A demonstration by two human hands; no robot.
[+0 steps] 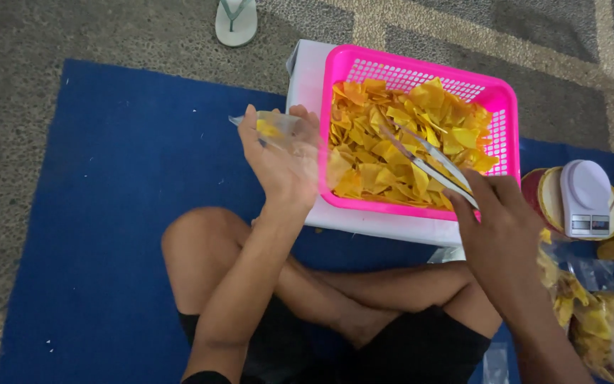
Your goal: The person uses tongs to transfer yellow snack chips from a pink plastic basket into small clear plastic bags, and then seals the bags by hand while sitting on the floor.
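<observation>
Landmark: a bright pink plastic basket (421,67) with lattice walls, standing on a white box (364,226) in front of a person who sits cross-legged on the floor.
Basket contents: a heap of yellow-orange chips (385,153), thin and mostly triangular, filling the basket nearly to its rim.
Left hand: the left hand (278,160) is raised just to the left of the basket, fingers curled closed around a clear plastic bag (289,135); a few yellow chips show inside the bag near its top.
Right hand: the right hand (495,213) is at the near right corner of the basket, closed around the handle end of metal tongs (428,160).
Tongs: they reach from that corner up and left across the heap, tips resting among the chips near the basket's middle; whether the tips pinch a chip cannot be told.
Right of the basket: a small white kitchen scale (586,198) sits on a round tin (545,199), with filled clear bags of chips (598,323) nearer the person.
Under the basket: a blue mat (108,213) spread over grey patterned floor (15,85).
Beyond the basket: a pale green sandal (236,21) lies on the floor, up and to the left.
</observation>
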